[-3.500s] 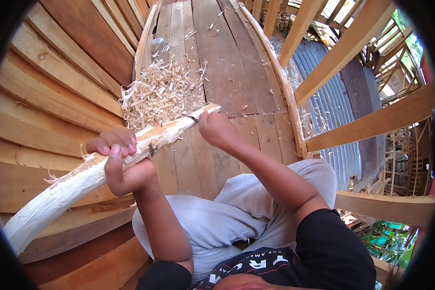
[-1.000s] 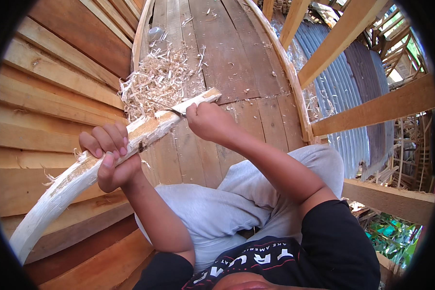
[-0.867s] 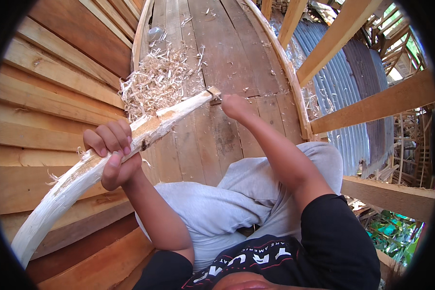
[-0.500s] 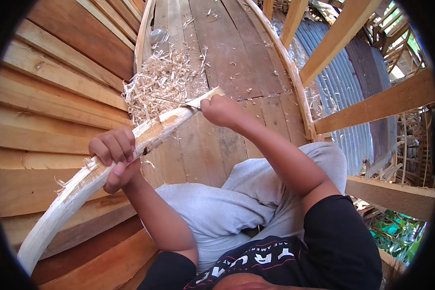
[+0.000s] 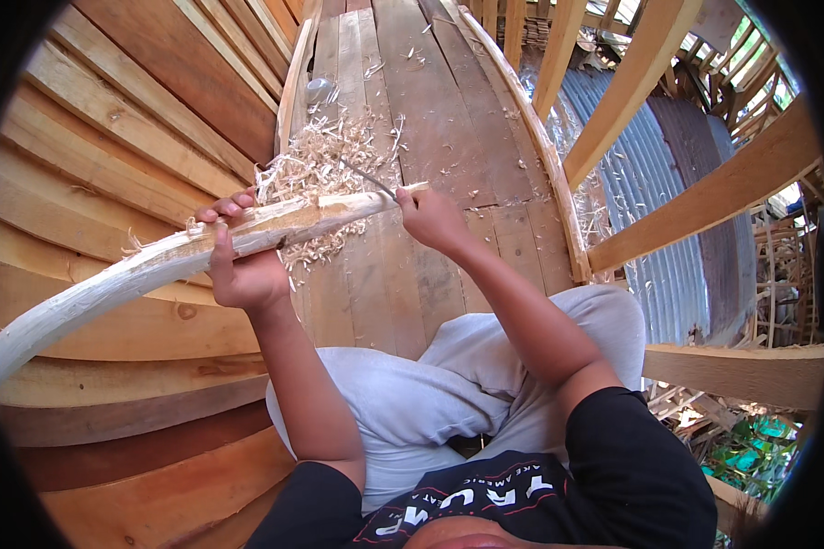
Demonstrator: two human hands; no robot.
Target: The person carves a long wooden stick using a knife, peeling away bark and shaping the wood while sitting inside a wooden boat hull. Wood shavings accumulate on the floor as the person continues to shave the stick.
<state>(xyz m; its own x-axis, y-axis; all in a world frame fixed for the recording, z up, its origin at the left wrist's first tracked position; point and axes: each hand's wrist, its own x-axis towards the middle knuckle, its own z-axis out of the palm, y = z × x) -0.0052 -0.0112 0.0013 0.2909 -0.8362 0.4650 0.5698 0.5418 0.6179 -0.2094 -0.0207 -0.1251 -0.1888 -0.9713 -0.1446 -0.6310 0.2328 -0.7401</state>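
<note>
A long, curved, peeled wooden pole [image 5: 146,256] lies across in front of me, pale with rough brownish patches, its thin end at the right. My left hand [image 5: 238,265] grips it from beneath, thumb on the near side and fingertips over the far side. My right hand [image 5: 430,220], beside the thin end, is closed round the handle of a knife, which the fist hides. The knife's narrow dark blade [image 5: 368,177] slants to the far left across the pole's thin end. Whether the edge touches the wood I cannot tell.
A heap of wood shavings [image 5: 325,156] lies on the plank floor [image 5: 458,119] beyond the pole. A small clear round object [image 5: 320,90] is behind it. Stacked boards [image 5: 110,137] wall the left side; wooden railing posts [image 5: 705,206] and corrugated metal sheets [image 5: 645,137] stand right.
The pole's thick left end has swung away from me, so the pole lies more crosswise. My left wrist has turned with it. The blade now points more to the far side.
</note>
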